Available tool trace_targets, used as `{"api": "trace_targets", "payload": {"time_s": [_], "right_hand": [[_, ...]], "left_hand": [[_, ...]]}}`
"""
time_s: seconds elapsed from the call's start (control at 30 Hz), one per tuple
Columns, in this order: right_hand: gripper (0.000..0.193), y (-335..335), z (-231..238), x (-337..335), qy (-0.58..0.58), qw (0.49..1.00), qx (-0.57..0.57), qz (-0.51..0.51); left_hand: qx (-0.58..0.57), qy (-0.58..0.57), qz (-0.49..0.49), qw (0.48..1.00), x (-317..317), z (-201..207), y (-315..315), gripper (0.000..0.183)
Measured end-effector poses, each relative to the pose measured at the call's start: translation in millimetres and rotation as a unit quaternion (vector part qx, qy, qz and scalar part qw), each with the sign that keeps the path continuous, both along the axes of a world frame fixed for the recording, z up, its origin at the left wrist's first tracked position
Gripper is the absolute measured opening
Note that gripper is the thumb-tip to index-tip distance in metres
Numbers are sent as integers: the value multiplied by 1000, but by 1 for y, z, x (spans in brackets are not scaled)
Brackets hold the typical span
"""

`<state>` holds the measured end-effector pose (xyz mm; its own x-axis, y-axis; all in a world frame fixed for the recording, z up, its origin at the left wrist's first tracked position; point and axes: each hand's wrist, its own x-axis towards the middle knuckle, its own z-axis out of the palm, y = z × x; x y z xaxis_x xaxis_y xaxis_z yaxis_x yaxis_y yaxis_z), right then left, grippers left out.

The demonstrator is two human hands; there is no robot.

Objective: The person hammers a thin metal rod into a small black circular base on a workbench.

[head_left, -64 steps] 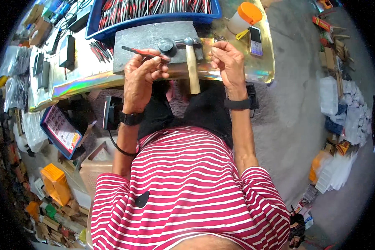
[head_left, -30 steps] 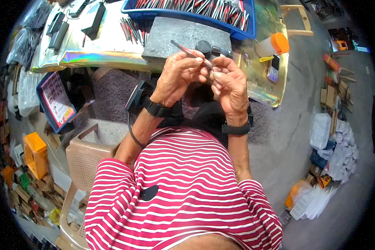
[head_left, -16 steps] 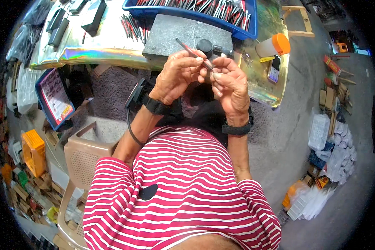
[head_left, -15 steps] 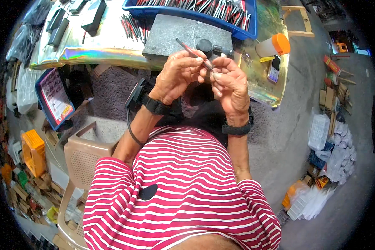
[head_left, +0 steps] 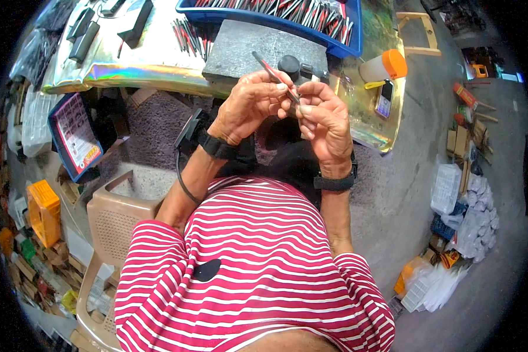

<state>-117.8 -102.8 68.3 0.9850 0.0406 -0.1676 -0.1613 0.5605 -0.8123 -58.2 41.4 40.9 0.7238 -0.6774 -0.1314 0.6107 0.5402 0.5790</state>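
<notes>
Between my two hands, over the near edge of a grey stone block [head_left: 240, 44], is a slim red and black pen-like stick [head_left: 264, 64], tilted with its dark end up to the left. My left hand [head_left: 246, 108] pinches it between thumb and fingers. Thumb and fingertips of my right hand [head_left: 330, 120] close on its lower end; fingers hide the tip. Just behind the fingers, a round black knob-like piece [head_left: 288, 63] rests by the block. Similar sticks fill a blue tray [head_left: 258, 18], and a loose bunch of sticks [head_left: 189, 40] lies left of the block.
On the table's right side are an orange-lidded jar [head_left: 376, 67] and a phone [head_left: 385, 98]. Black boxes [head_left: 134, 26] stand at the table's far left. A beige plastic chair [head_left: 114, 220] is at my left; wrapped bundles [head_left: 478, 220] lie on the floor to the right.
The stick has tipped slightly more upright, its upper end shifting a little right. Both hands keep hold of it, nearly in place.
</notes>
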Motion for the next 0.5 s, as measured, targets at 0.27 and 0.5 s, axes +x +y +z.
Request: {"api": "trace_targets", "payload": {"time_s": [0.27, 0.5], "right_hand": [[27, -1, -4, 2, 15, 999, 28, 12], [20, 2, -8, 3, -12, 994, -93, -64]], "left_hand": [[57, -114, -8, 992, 7, 3, 2, 12], [116, -153, 44, 980, 1, 3, -3, 14]]}}
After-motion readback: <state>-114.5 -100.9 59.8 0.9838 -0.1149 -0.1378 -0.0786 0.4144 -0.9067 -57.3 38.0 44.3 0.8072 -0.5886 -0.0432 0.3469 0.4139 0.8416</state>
